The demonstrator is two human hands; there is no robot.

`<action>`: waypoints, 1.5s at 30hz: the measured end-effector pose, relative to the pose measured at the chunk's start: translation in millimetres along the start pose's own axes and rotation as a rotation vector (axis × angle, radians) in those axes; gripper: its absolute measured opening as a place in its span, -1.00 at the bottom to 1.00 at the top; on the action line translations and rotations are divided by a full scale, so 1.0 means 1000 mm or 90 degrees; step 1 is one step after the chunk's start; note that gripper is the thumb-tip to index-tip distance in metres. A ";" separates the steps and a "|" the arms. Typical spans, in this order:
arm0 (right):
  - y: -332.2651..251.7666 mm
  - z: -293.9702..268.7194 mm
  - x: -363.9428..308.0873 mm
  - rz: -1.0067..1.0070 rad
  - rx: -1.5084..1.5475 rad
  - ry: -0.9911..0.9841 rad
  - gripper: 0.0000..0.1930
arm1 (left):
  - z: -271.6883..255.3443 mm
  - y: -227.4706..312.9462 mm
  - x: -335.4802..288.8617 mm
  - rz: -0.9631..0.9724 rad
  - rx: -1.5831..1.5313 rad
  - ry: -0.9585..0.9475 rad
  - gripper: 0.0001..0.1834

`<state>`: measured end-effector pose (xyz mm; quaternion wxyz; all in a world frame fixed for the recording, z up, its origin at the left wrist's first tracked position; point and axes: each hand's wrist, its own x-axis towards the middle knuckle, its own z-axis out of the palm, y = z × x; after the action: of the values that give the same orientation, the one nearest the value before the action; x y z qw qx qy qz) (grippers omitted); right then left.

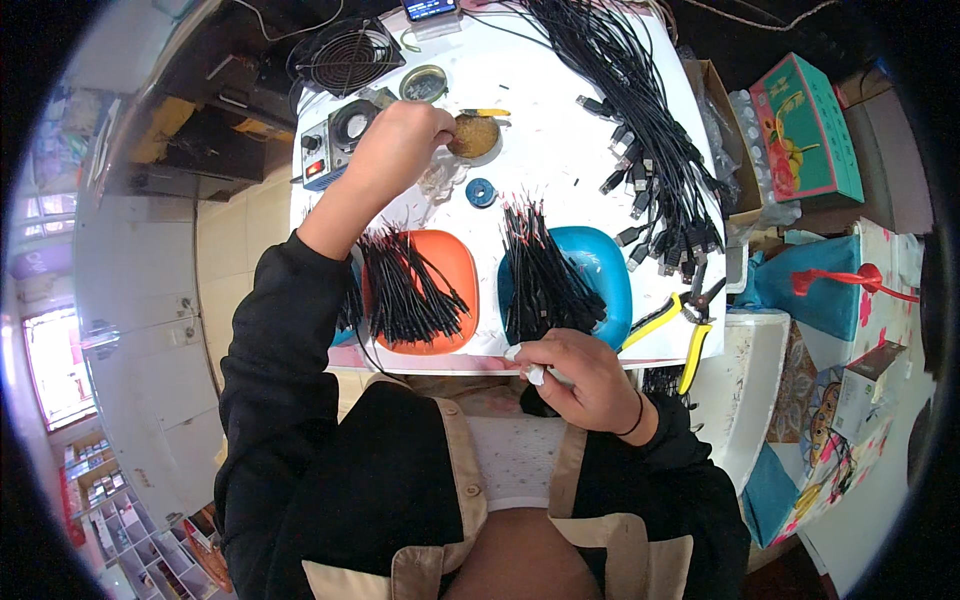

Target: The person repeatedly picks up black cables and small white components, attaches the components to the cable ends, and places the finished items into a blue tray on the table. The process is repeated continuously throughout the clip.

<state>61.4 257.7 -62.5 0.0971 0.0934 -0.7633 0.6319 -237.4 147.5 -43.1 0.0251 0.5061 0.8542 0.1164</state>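
My left hand (405, 148) reaches over the back left of the white table, fingers closed; what they hold, if anything, is hidden. Beside its fingertips lies a round brown pad (474, 137), with a yellow-handled tool (485, 112) at its far edge. Crumpled clear plastic (438, 178) lies below that hand. My right hand (580, 378), at the near table edge, pinches a small crumpled white piece (536, 374). In front of it a blue tray (608, 270) carries a bundle of black cables (535, 275) with bare wire ends. An orange tray (462, 265) carries another bundle (405, 295).
Black USB cables (640, 110) spread over the right side. Yellow-handled pliers (690, 330) lie at the near right corner. A blue tape roll (481, 193), a round tin (424, 84), a control box (325, 155) and a fan (350, 58) stand farther left. A carton (805, 130) is right.
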 end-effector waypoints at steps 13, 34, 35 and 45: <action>0.005 -0.004 -0.001 -0.005 -0.029 -0.014 -0.71 | 0.003 0.005 0.010 0.026 0.085 -0.051 -0.85; 0.002 -0.007 -0.006 -0.020 -0.057 0.001 -0.77 | 0.010 0.015 0.018 0.014 0.041 -0.036 -0.81; 0.000 -0.007 -0.007 -0.015 -0.055 0.002 -0.77 | 0.007 0.016 0.016 0.026 0.011 -0.004 -0.83; -0.018 0.008 -0.011 0.004 -0.059 -0.013 -0.77 | -0.051 -0.024 -0.044 -0.079 -0.005 0.145 -0.85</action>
<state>76.7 247.1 -49.8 0.0917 0.0930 -0.7931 0.5949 -245.1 89.1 -2.7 -0.0632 0.4356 0.8808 0.1747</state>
